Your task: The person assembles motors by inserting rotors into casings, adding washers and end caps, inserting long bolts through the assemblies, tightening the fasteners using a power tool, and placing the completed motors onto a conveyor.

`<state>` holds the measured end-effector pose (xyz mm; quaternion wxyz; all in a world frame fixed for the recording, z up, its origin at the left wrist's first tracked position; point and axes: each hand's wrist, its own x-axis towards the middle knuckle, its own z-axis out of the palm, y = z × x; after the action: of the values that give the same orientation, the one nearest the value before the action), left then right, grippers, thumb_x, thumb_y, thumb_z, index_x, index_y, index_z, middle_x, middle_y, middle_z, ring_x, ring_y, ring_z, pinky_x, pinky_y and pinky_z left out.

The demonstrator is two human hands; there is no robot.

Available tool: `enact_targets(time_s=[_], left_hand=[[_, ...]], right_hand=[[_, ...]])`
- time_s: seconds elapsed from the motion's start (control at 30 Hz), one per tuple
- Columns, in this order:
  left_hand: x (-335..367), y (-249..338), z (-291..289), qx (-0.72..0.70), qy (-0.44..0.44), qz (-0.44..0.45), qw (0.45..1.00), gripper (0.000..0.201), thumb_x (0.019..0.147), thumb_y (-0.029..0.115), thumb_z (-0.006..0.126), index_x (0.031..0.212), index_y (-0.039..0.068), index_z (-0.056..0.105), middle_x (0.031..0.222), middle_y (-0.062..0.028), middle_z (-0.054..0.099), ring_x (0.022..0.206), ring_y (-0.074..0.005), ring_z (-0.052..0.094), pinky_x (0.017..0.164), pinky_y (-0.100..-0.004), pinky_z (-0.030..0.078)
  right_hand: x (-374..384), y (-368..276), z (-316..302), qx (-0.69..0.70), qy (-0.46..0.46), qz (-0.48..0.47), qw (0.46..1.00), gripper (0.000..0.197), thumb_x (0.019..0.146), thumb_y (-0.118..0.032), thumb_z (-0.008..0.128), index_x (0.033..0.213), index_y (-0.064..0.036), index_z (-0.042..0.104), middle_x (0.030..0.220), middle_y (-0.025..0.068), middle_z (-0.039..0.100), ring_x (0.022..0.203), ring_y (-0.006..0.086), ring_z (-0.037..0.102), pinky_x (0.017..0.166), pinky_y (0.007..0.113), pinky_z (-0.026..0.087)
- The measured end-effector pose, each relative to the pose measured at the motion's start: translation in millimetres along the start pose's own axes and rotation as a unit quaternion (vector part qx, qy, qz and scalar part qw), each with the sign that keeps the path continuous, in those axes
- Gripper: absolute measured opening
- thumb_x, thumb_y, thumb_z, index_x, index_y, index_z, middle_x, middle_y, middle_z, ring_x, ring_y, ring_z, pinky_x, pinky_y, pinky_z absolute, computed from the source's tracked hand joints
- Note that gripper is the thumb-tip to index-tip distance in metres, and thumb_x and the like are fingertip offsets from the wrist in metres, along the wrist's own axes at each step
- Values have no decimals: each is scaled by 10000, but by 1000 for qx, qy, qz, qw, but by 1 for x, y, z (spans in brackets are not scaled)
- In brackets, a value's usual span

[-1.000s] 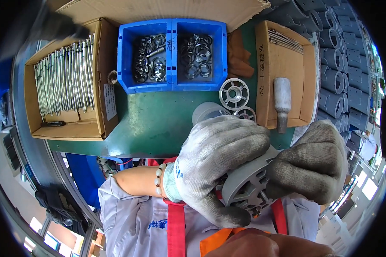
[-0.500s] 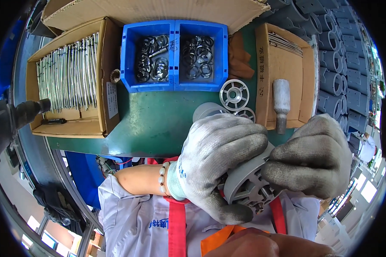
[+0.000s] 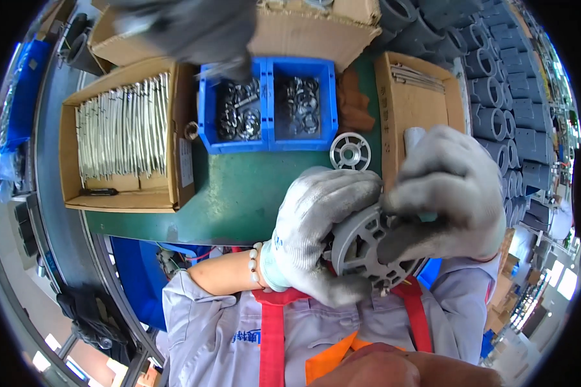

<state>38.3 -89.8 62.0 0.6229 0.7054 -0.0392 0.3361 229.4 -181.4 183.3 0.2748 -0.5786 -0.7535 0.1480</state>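
Both my hands wear grey-white work gloves with dirty fingertips. A round grey metal housing (image 3: 352, 248) with a slotted, spoked face is tilted in front of my chest. My left hand (image 3: 326, 232) is closed around its left side, thumb below and fingers over the top. At its right side my right hand (image 3: 452, 193) is curled, with a dark-tipped digit lying on the slotted face. Slight blur smears the right hand, and whether it also pinches a small part is hidden. Just beyond the housing, a silver spoked metal ring (image 3: 350, 152) lies on the green table (image 3: 239, 193).
Twin blue bins (image 3: 268, 145) hold small metal rings. A carton of thin metal rods (image 3: 122, 132) stands left; another carton (image 3: 426, 106) at right holds rods and a partly hidden grey cylinder (image 3: 414, 137). Grey housings (image 3: 497, 122) are stacked far right. A blurred dark shape (image 3: 193, 32) hangs over the back.
My right hand has shifted up and left, its digit now over the housing's face. The housing shows more of its slotted face. A dark shape has come in at the top; the view has shifted slightly.
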Motion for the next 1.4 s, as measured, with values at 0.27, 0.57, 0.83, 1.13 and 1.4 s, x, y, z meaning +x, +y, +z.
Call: enact_targets(time_s=[0.27, 0.57, 0.83, 1.13, 1.4], left_hand=[[-10, 15, 14, 47, 74, -74, 993, 659, 661, 213, 668, 1257, -46, 558, 1206, -219, 623, 1067, -376, 612, 972, -441, 465], [-8, 10, 22, 20, 128, -52, 990, 508, 808, 167, 526, 1268, -45, 566, 1149, -193, 641, 1039, -300, 630, 953, -381, 478], [-20, 0, 17, 168, 88, -171, 967, 411, 843, 81, 476, 1225, -26, 579, 1030, -155, 646, 885, -256, 613, 826, -370, 492], [-30, -33, 19, 72, 147, -41, 986, 281, 902, 92, 473, 1117, -27, 609, 1069, -180, 654, 959, -338, 619, 838, -402, 482], [-35, -22, 20, -16, 181, -127, 975, 253, 934, 147, 560, 1123, -13, 607, 1045, -146, 677, 956, -263, 642, 837, -360, 497]], right_hand=[[116, -27, -19, 402, 180, 125, 889, 958, 784, -72, 755, 1530, 13, 160, 1503, 191, 343, 1305, 209, 432, 1019, 301, 444], [90, -67, -17, 319, 196, 11, 927, 522, 801, -231, 787, 1198, 12, 551, 946, 40, 629, 820, 90, 551, 745, 257, 486], [-1, -122, 6, 363, 283, 1, 888, 528, 763, 49, 712, 1264, 21, 546, 1086, 147, 692, 965, 223, 696, 783, 334, 586], [-11, -117, 20, 276, 320, -2, 906, 536, 685, -164, 819, 1145, 1, 599, 988, 61, 682, 883, 117, 624, 845, 300, 514], [-12, -109, 26, 291, 297, 62, 907, 533, 700, -162, 798, 1161, -1, 584, 956, 42, 665, 865, 120, 606, 825, 295, 503]])
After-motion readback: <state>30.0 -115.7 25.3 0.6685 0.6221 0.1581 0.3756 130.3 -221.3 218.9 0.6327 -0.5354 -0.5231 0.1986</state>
